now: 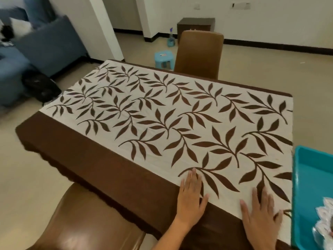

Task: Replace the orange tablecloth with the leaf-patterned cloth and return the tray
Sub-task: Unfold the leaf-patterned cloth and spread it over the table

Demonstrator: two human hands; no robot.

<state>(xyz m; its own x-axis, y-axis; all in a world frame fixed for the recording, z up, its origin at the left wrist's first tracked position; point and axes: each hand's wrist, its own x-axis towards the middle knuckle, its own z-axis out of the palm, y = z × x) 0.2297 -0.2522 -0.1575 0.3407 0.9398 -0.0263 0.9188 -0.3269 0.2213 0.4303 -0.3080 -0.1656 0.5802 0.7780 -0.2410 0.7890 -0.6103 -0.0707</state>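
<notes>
The leaf-patterned cloth (162,112), cream with brown leaves and a wide brown border, lies spread flat over the whole table. My left hand (191,197) rests palm down on it near the front edge, fingers straight. My right hand (261,215) lies flat on the cloth beside it, fingers spread. A teal tray (306,179) sits at the right edge of view, past the table's right end, with a white lacy item (324,219) in it. No orange tablecloth is in view.
A brown leather chair (198,53) stands at the table's far side and another (86,219) at the near left corner. A blue stool (163,58) and spray bottle (170,37) are on the floor beyond. A blue sofa (36,49) is at left.
</notes>
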